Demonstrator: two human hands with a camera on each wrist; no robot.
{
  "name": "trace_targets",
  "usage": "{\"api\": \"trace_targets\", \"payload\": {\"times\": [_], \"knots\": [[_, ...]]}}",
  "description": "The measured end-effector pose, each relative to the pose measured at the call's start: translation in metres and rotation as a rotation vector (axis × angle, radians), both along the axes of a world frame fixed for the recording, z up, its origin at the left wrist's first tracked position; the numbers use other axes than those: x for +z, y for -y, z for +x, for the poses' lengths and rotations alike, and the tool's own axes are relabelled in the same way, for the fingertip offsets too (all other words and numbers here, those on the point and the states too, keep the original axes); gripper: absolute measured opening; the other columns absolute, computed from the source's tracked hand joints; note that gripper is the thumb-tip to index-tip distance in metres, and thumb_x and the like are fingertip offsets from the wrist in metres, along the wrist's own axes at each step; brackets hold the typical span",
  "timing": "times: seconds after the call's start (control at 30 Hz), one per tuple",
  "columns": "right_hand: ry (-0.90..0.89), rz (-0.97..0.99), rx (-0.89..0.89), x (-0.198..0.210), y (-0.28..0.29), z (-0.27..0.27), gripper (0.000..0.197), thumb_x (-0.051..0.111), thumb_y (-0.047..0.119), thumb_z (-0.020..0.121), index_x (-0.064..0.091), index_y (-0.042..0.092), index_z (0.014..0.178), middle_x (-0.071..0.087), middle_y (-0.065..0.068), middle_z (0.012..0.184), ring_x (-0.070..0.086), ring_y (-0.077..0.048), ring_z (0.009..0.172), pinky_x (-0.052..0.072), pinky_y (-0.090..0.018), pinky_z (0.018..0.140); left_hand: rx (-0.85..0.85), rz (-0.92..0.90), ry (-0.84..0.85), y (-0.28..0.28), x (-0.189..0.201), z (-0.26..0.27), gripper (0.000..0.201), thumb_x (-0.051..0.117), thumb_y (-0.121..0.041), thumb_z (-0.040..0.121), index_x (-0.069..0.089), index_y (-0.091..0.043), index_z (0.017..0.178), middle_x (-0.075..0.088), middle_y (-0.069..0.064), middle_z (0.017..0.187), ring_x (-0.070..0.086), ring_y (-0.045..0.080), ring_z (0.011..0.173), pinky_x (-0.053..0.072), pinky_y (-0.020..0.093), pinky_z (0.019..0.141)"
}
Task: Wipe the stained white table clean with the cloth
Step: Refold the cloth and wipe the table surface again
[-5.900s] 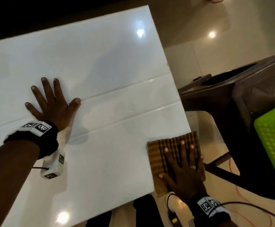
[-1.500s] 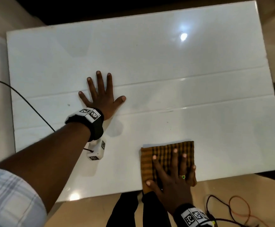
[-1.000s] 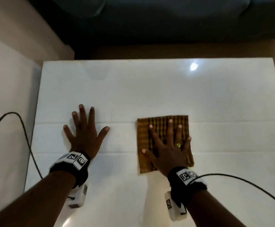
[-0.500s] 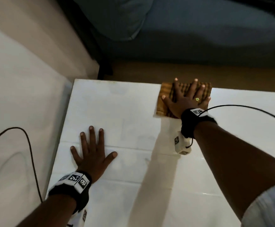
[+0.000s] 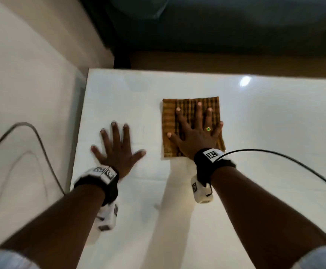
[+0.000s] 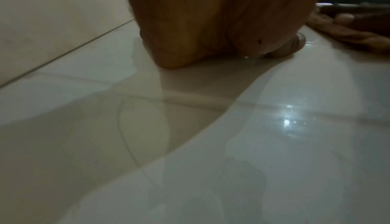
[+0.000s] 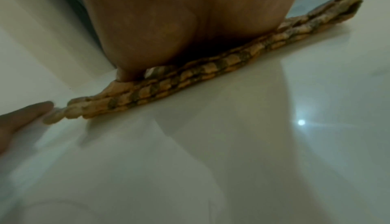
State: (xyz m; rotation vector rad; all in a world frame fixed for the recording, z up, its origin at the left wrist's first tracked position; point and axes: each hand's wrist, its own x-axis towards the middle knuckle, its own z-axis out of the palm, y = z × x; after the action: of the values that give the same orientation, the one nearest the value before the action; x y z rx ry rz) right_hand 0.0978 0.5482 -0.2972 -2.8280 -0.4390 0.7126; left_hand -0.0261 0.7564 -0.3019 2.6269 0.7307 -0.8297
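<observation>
A folded brown-and-orange checked cloth (image 5: 170,121) lies flat on the glossy white table (image 5: 265,123), a little short of its far edge. My right hand (image 5: 195,131) presses down on the cloth with fingers straight and spread; a green-stoned ring sits on one finger. The right wrist view shows my palm (image 7: 160,32) on the cloth's layered edge (image 7: 190,79). My left hand (image 5: 117,148) lies flat on bare table to the cloth's left, fingers spread, holding nothing. In the left wrist view the heel of that palm (image 6: 202,27) rests on the table, with the cloth (image 6: 346,32) at right.
The table's left edge (image 5: 80,121) runs close beside my left hand, with pale floor beyond. A dark blue sofa (image 5: 216,26) stands past the far edge. One black cable (image 5: 40,140) trails on the floor at left, another (image 5: 286,158) crosses the table from my right wrist.
My right hand has drawn the cloth back from the table's far edge toward me. Before that it had pushed the cloth out from the near edge. The left hand stays flat in place.
</observation>
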Motion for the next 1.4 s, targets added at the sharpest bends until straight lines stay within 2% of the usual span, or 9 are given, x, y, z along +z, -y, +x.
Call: {"api": "trace_targets", "payload": {"times": [0.17,0.4,0.57,0.77,0.87,1.0,1.1,1.23,1.4], "knots": [[-0.007,-0.014,-0.025,0.003,0.034,-0.124,0.084,0.033,0.083,0.086,-0.012,0.057,0.152,-0.028,-0.004,0.166,-0.024,-0.039,0.152,-0.009,-0.072,0.115,-0.008,-0.029,0.035,-0.001,-0.001,-0.005,0.098,0.036,-0.077,0.088,-0.025,-0.037,0.153,-0.035,-0.002,0.163,-0.029,0.034,0.150,-0.006,0.077,0.110],[-0.054,-0.087,-0.050,0.000,0.080,-0.293,0.084,0.032,0.082,0.085,0.008,0.048,0.158,-0.006,-0.010,0.171,-0.006,-0.042,0.155,0.010,-0.075,0.115,-0.013,-0.054,0.059,-0.004,-0.001,-0.005,0.096,0.034,-0.078,0.089,-0.024,-0.036,0.154,-0.034,-0.001,0.163,-0.030,0.034,0.150,-0.007,0.078,0.111],[-0.119,-0.119,-0.222,0.000,0.049,-0.347,0.081,0.024,0.084,0.088,0.011,0.046,0.159,-0.005,-0.015,0.170,-0.007,-0.046,0.154,0.010,-0.078,0.112,-0.029,-0.038,0.088,-0.004,-0.004,-0.006,0.095,0.036,-0.075,0.090,-0.021,-0.036,0.155,-0.032,-0.001,0.164,-0.028,0.034,0.151,-0.006,0.077,0.111],[-0.164,-0.106,-0.053,0.002,0.018,-0.387,0.086,0.048,0.085,0.080,0.027,0.049,0.155,0.015,-0.016,0.168,0.014,-0.049,0.151,0.010,-0.075,0.113,-0.036,-0.057,0.108,-0.005,-0.002,-0.006,0.089,0.034,-0.072,0.093,-0.020,-0.038,0.155,-0.032,-0.004,0.164,-0.029,0.031,0.151,-0.008,0.074,0.113],[-0.172,-0.081,-0.110,0.000,0.007,-0.373,0.090,0.051,0.086,0.077,0.024,0.050,0.155,0.012,-0.014,0.168,0.012,-0.048,0.152,0.010,-0.074,0.113,-0.047,-0.074,0.140,-0.017,0.004,-0.012,0.080,0.029,-0.069,0.097,-0.015,-0.039,0.156,-0.028,-0.008,0.165,-0.024,0.026,0.153,-0.006,0.071,0.117],[-0.110,-0.031,-0.152,-0.003,-0.027,-0.306,0.085,0.037,0.087,0.083,0.006,0.055,0.155,-0.011,-0.012,0.169,-0.019,-0.042,0.152,-0.004,-0.072,0.115,-0.031,0.070,0.192,-0.045,0.006,-0.040,0.077,0.026,-0.065,0.098,-0.013,-0.036,0.158,-0.026,-0.005,0.166,-0.021,0.025,0.154,-0.007,0.071,0.116],[-0.116,0.039,-0.194,-0.005,-0.056,-0.221,0.083,0.031,0.088,0.084,-0.015,0.063,0.148,-0.037,-0.004,0.162,-0.041,-0.035,0.144,-0.018,-0.071,0.112,0.045,0.101,0.175,-0.058,-0.002,-0.067,0.080,0.025,-0.065,0.096,-0.012,-0.032,0.159,-0.024,0.000,0.167,-0.017,0.028,0.155,0.002,0.072,0.118],[-0.077,0.058,-0.180,-0.006,-0.083,-0.114,0.085,0.033,0.090,0.082,-0.011,0.063,0.149,-0.038,-0.003,0.162,-0.037,-0.036,0.147,-0.018,-0.070,0.110,-0.004,0.124,0.159,-0.059,-0.012,-0.083,0.082,0.012,-0.070,0.090,-0.002,-0.028,0.159,-0.003,0.008,0.170,0.003,0.037,0.155,0.021,0.076,0.110],[-0.077,0.025,-0.214,0.001,-0.113,0.011,0.087,0.032,0.091,0.080,-0.010,0.060,0.151,-0.036,-0.003,0.163,-0.032,-0.037,0.149,-0.014,-0.072,0.113,-0.016,0.114,0.143,-0.061,-0.012,-0.079,0.087,0.020,-0.073,0.088,0.019,-0.021,0.158,0.022,0.014,0.166,0.016,0.038,0.149,0.034,0.080,0.097]]}}
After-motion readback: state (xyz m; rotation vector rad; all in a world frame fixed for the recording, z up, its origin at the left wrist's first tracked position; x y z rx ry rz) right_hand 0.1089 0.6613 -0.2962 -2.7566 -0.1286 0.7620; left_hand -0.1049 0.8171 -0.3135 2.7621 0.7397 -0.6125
